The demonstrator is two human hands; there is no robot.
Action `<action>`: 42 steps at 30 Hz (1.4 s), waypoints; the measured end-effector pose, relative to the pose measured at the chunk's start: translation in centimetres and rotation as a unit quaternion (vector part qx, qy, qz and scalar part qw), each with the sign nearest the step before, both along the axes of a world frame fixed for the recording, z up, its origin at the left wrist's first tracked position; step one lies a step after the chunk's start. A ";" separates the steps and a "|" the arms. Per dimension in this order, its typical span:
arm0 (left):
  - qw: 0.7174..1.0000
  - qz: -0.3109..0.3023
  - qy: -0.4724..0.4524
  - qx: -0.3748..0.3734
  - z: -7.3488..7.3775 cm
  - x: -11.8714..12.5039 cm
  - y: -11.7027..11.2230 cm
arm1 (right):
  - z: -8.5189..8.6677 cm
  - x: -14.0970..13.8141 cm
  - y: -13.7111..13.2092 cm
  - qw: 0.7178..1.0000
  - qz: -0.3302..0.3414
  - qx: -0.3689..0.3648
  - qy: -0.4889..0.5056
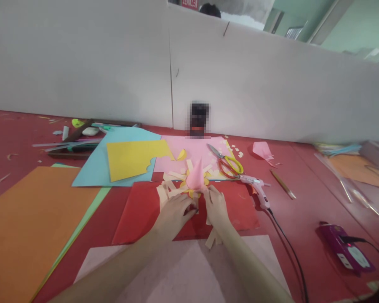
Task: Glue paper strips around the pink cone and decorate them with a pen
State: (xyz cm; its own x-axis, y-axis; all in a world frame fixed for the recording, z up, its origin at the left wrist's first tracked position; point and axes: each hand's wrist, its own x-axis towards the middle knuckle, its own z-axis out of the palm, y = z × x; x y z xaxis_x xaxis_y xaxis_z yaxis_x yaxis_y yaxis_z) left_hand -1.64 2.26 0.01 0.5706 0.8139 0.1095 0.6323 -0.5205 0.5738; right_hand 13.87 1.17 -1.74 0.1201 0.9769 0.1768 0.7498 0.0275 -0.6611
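Observation:
A pink paper cone (195, 176) stands upright on yellow paper petals (183, 185), with pale paper strips (164, 195) spread around it. Just below the cone's left side is my left hand (175, 212), its fingers curled towards the thumb beside a short strip; what lies between the fingertips is hidden. My right hand (217, 206) is at the cone's lower right, fingers closed together on a pale paper strip. Beneath both hands lies a red sheet (240, 210). More strips (211, 239) lie under my right wrist.
Scissors (229, 164) and a pink glue gun (255, 187) with a black cord lie right of the cone. Farther right are a brown-handled tool (283, 184) and a purple power strip (345, 248). Yellow (132, 160), blue (88, 170) and orange (41, 219) sheets lie left. A white partition (113, 63) stands behind.

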 end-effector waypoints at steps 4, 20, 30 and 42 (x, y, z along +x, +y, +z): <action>1.000 0.006 0.005 -0.014 0.2 0.0 0.0 | -0.1 0.1 -0.1 1.000 -0.008 0.007 0.014; 0.999 0.011 0.023 -0.038 0.6 0.2 0.1 | -0.2 -0.3 0.3 0.998 -0.041 -0.001 0.044; 0.998 0.059 0.016 -0.033 3.5 -0.4 1.2 | 1.3 4.6 -1.2 0.925 -0.183 0.037 0.331; 0.966 0.187 -0.132 0.118 8.8 3.1 7.1 | 1.2 6.5 -0.6 0.877 -0.209 0.043 0.430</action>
State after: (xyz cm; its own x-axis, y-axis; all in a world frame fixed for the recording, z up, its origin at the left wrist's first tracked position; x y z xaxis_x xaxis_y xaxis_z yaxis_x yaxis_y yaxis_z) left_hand 1.49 9.37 8.84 0.1689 0.8918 0.4196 0.6490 -0.4210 0.6337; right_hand 20.38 0.54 -0.54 0.5892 0.8037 -0.0836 -0.0686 -0.0533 -0.9962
